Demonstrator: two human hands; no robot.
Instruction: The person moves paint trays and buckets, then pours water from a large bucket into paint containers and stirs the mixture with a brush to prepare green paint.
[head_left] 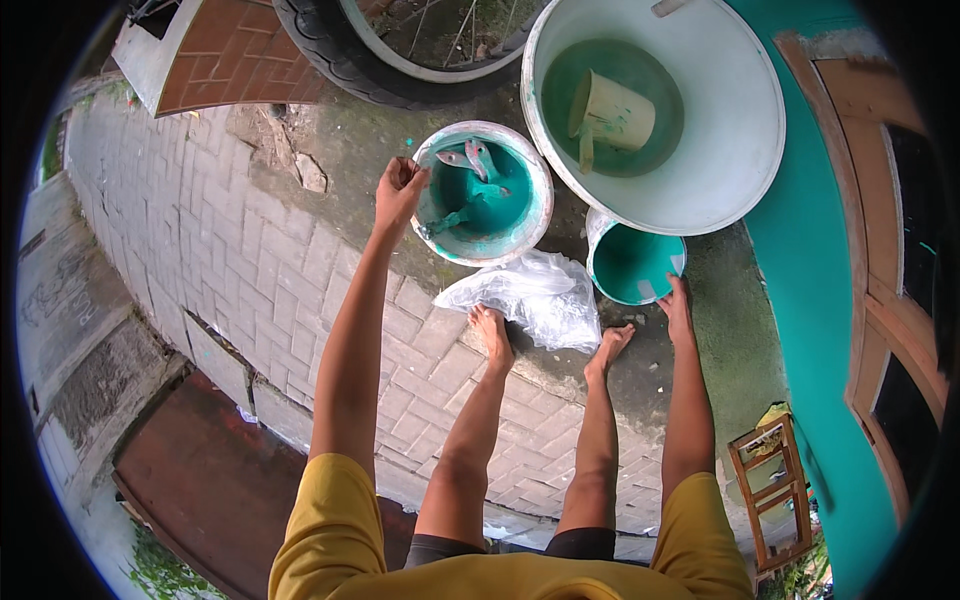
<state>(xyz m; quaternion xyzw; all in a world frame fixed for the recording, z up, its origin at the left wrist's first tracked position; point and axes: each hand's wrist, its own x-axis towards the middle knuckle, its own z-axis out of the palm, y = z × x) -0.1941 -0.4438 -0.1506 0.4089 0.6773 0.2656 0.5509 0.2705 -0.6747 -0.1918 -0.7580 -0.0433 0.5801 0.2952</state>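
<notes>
A white bucket (538, 232) of teal liquid stands ahead, its rim crusted with teal. Pale handles (478, 160), apparently of paint brushes, rest inside; what is below the liquid is hidden. My left hand (400, 195) is closed at the bucket's left rim, fingers bent around the edge. To the right, a smaller bucket (635, 262), coated teal inside, tilts toward me. My right hand (678, 308) grips its lower right rim, some fingers inside. Between the buckets and my feet lies a crumpled clear plastic bag (545, 300).
A large white tub (730, 150) at the far right holds cloudy water and a cream dipper (622, 112). Behind stands a bicycle wheel (390, 75). A teal wall (800, 260) runs along the right, with a wooden frame (775, 495) against it. Grey pavers (250, 260) cover the left.
</notes>
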